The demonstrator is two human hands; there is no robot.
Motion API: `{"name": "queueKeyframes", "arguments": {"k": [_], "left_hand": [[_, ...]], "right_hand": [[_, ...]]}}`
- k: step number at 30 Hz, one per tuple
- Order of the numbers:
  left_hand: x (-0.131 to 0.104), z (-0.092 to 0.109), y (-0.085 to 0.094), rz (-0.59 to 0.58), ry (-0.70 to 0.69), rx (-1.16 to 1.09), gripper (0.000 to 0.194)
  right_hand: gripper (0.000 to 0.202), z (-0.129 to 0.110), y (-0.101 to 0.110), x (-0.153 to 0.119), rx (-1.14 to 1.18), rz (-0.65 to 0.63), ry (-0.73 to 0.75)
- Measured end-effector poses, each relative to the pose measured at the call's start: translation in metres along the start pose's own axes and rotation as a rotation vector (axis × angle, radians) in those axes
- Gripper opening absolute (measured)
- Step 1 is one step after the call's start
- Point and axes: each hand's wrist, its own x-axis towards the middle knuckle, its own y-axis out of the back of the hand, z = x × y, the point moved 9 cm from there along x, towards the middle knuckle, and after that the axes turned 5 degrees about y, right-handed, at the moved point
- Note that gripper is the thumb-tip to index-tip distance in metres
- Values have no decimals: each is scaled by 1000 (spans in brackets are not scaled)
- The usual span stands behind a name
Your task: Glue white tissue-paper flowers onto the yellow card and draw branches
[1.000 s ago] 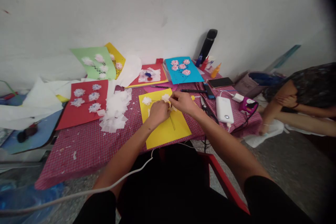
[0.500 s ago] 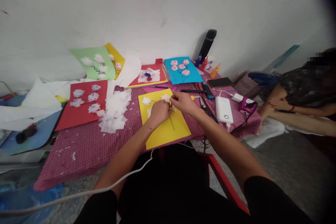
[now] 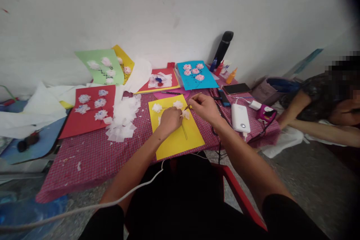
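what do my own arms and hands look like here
Both arms come out of short black sleeves and are bare below them. The left hand and the right hand wear no gloves, and no watch or bracelet shows on either wrist. A pale cable crosses the left arm.

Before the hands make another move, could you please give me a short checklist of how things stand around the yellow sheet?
1. Yellow sheet lying flat on the checked cloth: ok.
2. Left hand resting over the yellow sheet: ok.
3. Every white flower on the sheet fully in view: not ok, the left hand partly covers one.
4. Right hand's grip on any small item: cannot tell, too small and blurred.
5. Loose white tissue pile apart from the yellow sheet: ok.
6. White flowers firmly stuck down: cannot tell.
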Motion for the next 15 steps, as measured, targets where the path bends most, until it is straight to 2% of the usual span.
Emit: {"name": "queueKeyframes", "arguments": {"k": [3, 6, 8, 11, 15], "left_hand": [[-32, -10, 22, 107, -16, -63, 25], [-88, -32, 31, 196, 0, -189, 24], [-129, -50, 23, 187, 51, -250, 23], [-178, -86, 11, 184, 173, -284, 20], [-210, -149, 16, 275, 419, -208, 18]], "right_hand": [[20, 7, 12, -12, 104, 67, -66], [21, 12, 3, -28, 202, 49, -126], [23, 10, -19, -39, 258, -32, -154], [23, -13, -71, -52, 283, -237, -102], [25, -65, -142, -60, 292, -459, 46]]}}
